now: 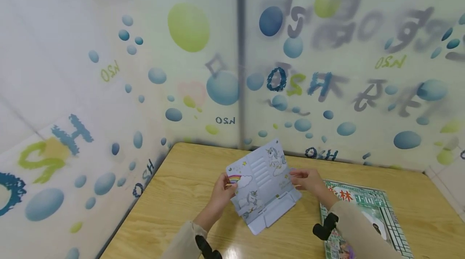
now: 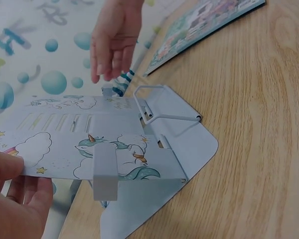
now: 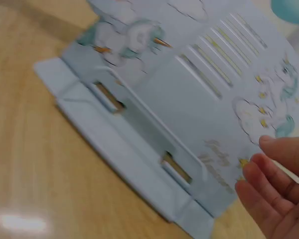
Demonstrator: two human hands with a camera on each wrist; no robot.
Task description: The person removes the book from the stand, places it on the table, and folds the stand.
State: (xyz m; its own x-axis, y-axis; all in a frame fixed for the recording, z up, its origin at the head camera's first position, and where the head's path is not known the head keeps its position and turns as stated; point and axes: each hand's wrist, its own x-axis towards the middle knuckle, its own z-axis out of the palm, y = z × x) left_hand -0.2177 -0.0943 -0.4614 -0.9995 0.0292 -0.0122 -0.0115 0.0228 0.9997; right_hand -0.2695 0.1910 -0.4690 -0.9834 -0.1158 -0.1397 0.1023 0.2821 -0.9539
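A pale blue book stand [image 1: 259,188] printed with unicorns, clouds and a rainbow is tilted over the wooden table. My left hand [image 1: 219,192] pinches its left edge, thumb on the printed face and fingers behind. By the opposite edge is my right hand [image 1: 308,181]; in the left wrist view its fingers [image 2: 109,62] extend loosely, with a gap between them and the panel. Along the bottom runs a folded ledge [image 3: 114,154] with a wire page holder [image 2: 174,118] and rectangular cut-outs. A row of slots [image 3: 224,50] crosses the panel's middle.
A green and white magazine [image 1: 367,206] lies on the table [image 1: 174,194] at the right, partly beneath my right forearm. Behind the table's far edge stands a wall [image 1: 203,65] patterned with blue and green dots and letters.
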